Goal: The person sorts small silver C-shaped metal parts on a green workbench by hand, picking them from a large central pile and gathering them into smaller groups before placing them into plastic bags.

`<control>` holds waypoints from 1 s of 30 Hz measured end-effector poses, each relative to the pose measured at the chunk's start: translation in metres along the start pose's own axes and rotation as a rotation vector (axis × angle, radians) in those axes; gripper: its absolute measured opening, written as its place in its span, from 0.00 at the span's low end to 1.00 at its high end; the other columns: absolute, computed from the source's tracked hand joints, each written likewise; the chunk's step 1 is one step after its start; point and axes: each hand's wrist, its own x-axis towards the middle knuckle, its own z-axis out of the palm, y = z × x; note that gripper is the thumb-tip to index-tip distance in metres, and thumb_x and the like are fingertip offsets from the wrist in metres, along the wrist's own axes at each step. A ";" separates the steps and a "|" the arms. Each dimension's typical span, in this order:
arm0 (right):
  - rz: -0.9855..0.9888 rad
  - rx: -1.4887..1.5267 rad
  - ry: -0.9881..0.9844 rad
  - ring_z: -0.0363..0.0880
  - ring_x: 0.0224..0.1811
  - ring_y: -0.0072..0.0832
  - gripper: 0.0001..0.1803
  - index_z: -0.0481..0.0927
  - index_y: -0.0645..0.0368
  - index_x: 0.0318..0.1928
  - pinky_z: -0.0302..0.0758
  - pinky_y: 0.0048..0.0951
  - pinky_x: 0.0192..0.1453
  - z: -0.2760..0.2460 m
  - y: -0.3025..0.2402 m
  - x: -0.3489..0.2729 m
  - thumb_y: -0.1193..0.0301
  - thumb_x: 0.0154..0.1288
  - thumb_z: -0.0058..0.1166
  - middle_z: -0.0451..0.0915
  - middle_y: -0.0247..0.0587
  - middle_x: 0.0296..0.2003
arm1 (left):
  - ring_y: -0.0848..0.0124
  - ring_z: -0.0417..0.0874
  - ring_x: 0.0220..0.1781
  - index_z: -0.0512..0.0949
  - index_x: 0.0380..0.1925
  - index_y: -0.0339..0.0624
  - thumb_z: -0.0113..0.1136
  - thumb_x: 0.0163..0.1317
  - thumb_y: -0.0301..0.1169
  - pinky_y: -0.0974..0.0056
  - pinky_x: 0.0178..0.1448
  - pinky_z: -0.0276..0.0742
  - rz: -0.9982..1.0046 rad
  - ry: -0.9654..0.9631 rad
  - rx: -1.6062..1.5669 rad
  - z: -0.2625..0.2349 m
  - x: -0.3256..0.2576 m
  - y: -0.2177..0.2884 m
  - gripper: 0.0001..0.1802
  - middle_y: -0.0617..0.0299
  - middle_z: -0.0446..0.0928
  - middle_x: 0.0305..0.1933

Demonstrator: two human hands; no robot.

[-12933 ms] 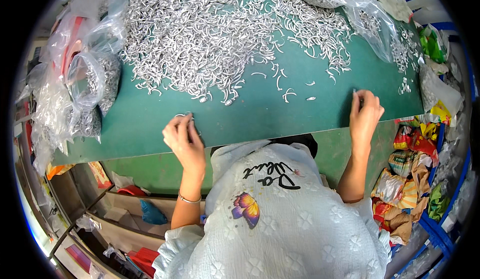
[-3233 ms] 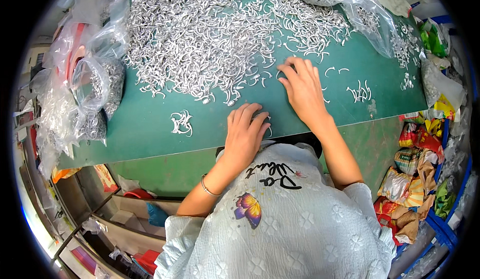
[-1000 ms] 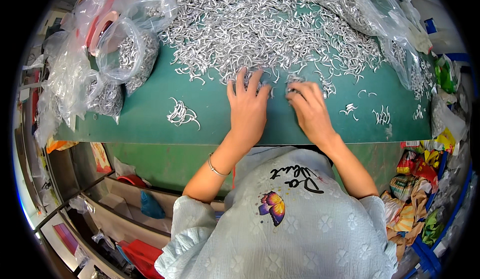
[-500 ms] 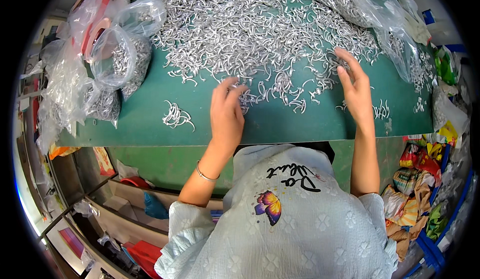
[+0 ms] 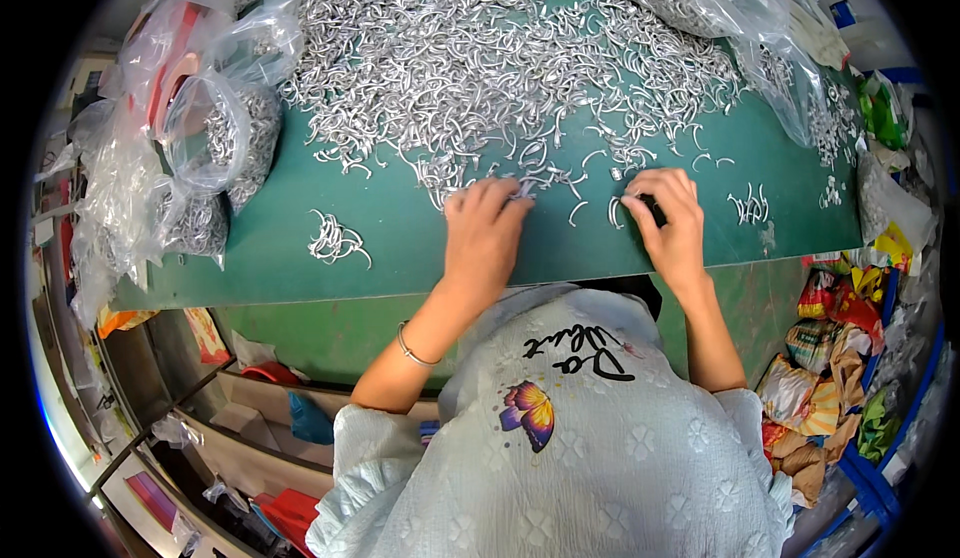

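Observation:
A wide heap of small curved silver metal pieces covers the far part of a green table. My left hand is at the heap's near edge, its fingers bent together with the thumb among several pieces. To its right, my right hand is closed in a pinch, thumb toward the index finger, with a curved metal piece at the tips. Another curved piece lies just left of that thumb. A small cluster of pieces sits apart at the left, and a short row at the right.
Clear plastic bags of metal pieces stand along the table's left side. Another clear bag lies at the far right. Colourful packages are piled beyond the right edge. Shelving is below at the left.
My right hand has drawn back toward me and left from the heap, its fingers closing. My left hand has moved slightly right, with its fingers curling. Some loose pieces have shifted between the hands.

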 end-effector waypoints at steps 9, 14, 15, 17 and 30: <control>0.133 -0.274 0.160 0.71 0.38 0.36 0.05 0.79 0.57 0.32 0.62 0.36 0.43 -0.012 -0.015 -0.007 0.74 0.57 0.63 0.77 0.36 0.33 | 0.61 0.74 0.47 0.79 0.42 0.44 0.65 0.54 0.22 0.58 0.52 0.62 -0.160 0.137 -0.007 0.006 0.005 0.029 0.14 0.60 0.75 0.46; 0.046 -0.324 0.008 0.69 0.41 0.37 0.09 0.78 0.58 0.33 0.60 0.38 0.46 0.010 -0.029 -0.020 0.72 0.53 0.65 0.72 0.37 0.38 | 0.62 0.73 0.44 0.78 0.40 0.42 0.67 0.54 0.25 0.59 0.48 0.61 -0.127 0.006 -0.065 0.024 0.007 0.046 0.13 0.60 0.74 0.41; 0.029 -0.301 -0.020 0.69 0.41 0.37 0.09 0.78 0.58 0.33 0.60 0.38 0.46 0.007 -0.029 -0.022 0.73 0.53 0.64 0.72 0.37 0.38 | 0.62 0.73 0.44 0.78 0.40 0.42 0.67 0.54 0.25 0.59 0.48 0.61 -0.130 -0.010 -0.067 0.023 0.006 0.045 0.13 0.60 0.73 0.41; -0.005 -0.254 -0.077 0.69 0.41 0.36 0.08 0.78 0.58 0.34 0.61 0.37 0.46 0.000 -0.029 -0.025 0.74 0.53 0.64 0.72 0.37 0.37 | 0.62 0.73 0.43 0.78 0.39 0.42 0.67 0.54 0.25 0.59 0.47 0.61 -0.137 -0.040 -0.072 0.017 0.000 0.043 0.12 0.60 0.73 0.40; 0.075 -0.250 0.034 0.71 0.46 0.38 0.10 0.81 0.57 0.39 0.63 0.36 0.48 0.001 -0.021 -0.016 0.76 0.55 0.63 0.75 0.37 0.41 | 0.59 0.73 0.51 0.77 0.48 0.44 0.66 0.52 0.23 0.57 0.50 0.66 -0.084 -0.149 -0.241 0.012 -0.004 0.052 0.21 0.57 0.72 0.51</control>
